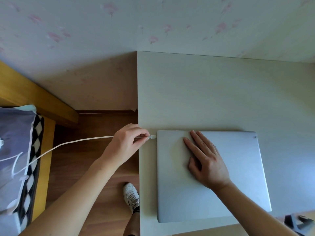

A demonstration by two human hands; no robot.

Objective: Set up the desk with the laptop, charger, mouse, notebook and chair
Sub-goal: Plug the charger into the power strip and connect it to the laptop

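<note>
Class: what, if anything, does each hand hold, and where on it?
Left hand pinches the charger cable just behind its plug. Right hand holds nothing, resting flat on the closed laptop.

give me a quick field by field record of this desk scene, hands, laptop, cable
surface: pale desk against a floral wall
laptop: silver laptop, lid closed, lying flat near the desk's front left corner
left hand: left hand in a pinch grip on the plug of the white charger cable, at the laptop's left edge
plug state: cannot tell if fully seated
right hand: right hand flat on the laptop lid, palm down
cable path: runs left, off the desk, toward a bed
floor: wooden, one white shoe beside the desk
</note>
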